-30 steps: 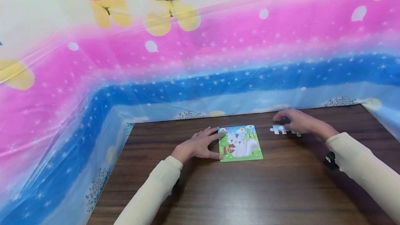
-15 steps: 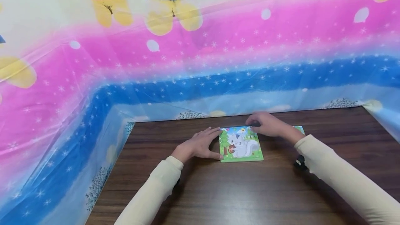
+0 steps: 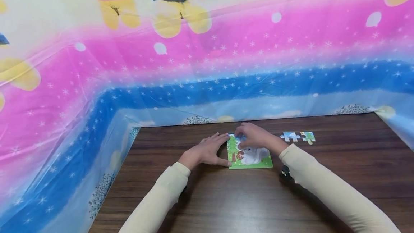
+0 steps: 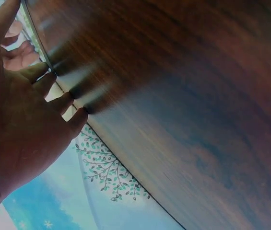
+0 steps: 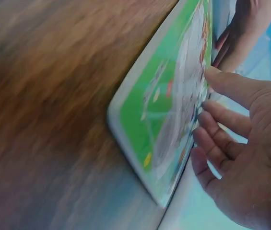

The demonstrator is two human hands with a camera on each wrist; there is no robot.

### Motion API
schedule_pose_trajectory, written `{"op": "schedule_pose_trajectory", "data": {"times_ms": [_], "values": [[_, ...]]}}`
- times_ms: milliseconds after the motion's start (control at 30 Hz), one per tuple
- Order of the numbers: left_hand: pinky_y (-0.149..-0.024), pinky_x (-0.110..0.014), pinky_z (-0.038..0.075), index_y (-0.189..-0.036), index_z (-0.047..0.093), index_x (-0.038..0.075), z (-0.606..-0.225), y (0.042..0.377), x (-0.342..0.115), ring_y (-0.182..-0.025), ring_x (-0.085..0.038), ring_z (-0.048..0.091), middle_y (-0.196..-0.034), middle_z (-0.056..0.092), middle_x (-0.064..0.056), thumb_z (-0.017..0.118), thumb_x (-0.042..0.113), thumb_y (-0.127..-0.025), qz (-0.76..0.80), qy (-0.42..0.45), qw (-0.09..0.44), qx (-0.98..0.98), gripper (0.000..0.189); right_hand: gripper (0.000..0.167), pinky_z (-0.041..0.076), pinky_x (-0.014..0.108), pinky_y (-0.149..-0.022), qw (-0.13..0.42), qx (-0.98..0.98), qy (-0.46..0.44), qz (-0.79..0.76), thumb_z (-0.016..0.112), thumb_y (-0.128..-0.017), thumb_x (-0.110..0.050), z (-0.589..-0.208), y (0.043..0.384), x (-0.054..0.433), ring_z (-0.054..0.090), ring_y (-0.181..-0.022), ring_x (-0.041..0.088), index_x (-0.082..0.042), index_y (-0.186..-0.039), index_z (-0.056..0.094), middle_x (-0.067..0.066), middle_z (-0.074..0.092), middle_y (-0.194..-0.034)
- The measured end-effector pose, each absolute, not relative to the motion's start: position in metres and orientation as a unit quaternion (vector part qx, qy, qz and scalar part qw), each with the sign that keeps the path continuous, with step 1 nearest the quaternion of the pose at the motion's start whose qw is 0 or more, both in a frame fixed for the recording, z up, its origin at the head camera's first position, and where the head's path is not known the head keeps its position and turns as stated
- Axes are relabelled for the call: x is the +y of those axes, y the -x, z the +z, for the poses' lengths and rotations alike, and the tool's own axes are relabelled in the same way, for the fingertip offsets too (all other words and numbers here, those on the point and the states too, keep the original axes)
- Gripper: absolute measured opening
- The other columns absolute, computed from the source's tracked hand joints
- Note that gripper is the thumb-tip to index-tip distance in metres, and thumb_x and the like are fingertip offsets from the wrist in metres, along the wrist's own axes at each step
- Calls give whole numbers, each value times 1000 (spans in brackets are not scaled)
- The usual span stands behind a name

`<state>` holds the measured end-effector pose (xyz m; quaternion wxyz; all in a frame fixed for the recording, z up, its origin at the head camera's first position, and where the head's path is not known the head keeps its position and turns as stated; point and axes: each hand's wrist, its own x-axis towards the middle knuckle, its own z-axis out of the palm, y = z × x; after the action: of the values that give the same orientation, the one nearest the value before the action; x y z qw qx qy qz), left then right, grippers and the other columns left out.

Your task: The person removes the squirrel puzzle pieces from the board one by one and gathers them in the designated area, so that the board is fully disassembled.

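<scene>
A square jigsaw puzzle [image 3: 253,161] with a white squirrel on green ground lies on the brown table. My left hand [image 3: 207,151] rests at its left side with fingers spread, the index fingertip by the top corner and the thumb by the lower corner. My right hand [image 3: 253,136] is over the upper part, hiding much of the picture. In the right wrist view, the bent fingers and thumb of the right hand [image 5: 250,139] reach down to the puzzle's surface [image 5: 142,108]. I cannot tell whether a piece is between those fingertips.
Two loose puzzle pieces lie right of the puzzle: a blue-and-white piece [image 3: 290,136] and a green-and-blue piece [image 3: 308,137]. A patterned pink-and-blue cloth [image 3: 207,78] hangs behind and left of the table [image 3: 226,200].
My right hand has moved left from beside the loose pieces, across the puzzle's top right corner, to its upper middle. The loose pieces are now uncovered. My left hand has stayed put.
</scene>
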<state>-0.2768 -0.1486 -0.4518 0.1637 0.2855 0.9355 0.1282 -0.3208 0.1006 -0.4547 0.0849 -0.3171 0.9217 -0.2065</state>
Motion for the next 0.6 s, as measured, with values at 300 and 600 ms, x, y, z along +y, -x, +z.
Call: {"op": "schedule_pose_trajectory", "data": {"times_ms": [300, 600], "values": [[-132, -65, 17, -172, 18, 24, -454, 278, -149, -168, -31, 8, -180, 14, 1, 70, 66, -93, 126, -289, 161, 935, 104, 47, 57, 51, -98, 104, 947, 266, -149, 85, -91, -30, -447, 317, 84, 65, -119, 29, -12, -132, 69, 11, 64, -132], [-132, -65, 17, -172, 18, 25, -454, 278, -148, -168, -30, 9, -180, 15, 2, 70, 67, -93, 121, -286, 160, 937, 104, 47, 56, 54, -102, 121, 947, 250, -161, 86, -90, -25, -443, 316, 80, 65, -123, 30, -13, -132, 68, 11, 64, -135]]}}
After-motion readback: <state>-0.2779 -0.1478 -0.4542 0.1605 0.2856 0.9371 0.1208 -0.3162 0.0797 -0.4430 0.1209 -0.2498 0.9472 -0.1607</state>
